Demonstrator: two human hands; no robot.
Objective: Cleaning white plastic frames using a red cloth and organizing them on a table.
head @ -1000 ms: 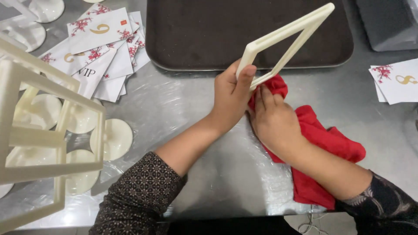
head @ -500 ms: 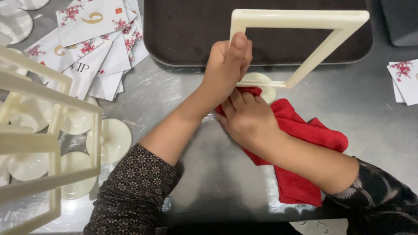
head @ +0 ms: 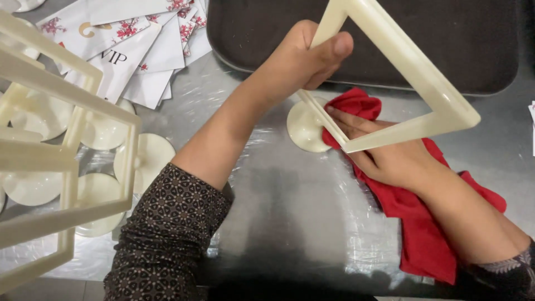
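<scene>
Cream plastic frame [head: 415, 83], open and angular, tilted above the steel worktop [head: 278, 223] just right of centre, gripped by the left hand [head: 298, 58] closed around one bar. Right hand [head: 384, 156] flat on a red cloth [head: 429, 223], fingers pressing a fold against the lower bar beside a round cream base [head: 305, 129]. Best done, probably, with a steady grip, short strokes along each bar, cloth kept bunched, frame turned to reach corners. White cards [head: 139, 50] with red blossom prints fanned at eleven o'clock. Dark tray [head: 479, 61] at one o'clock. More cream frames [head: 61, 145] and discs [head: 150, 156] at nine o'clock.
</scene>
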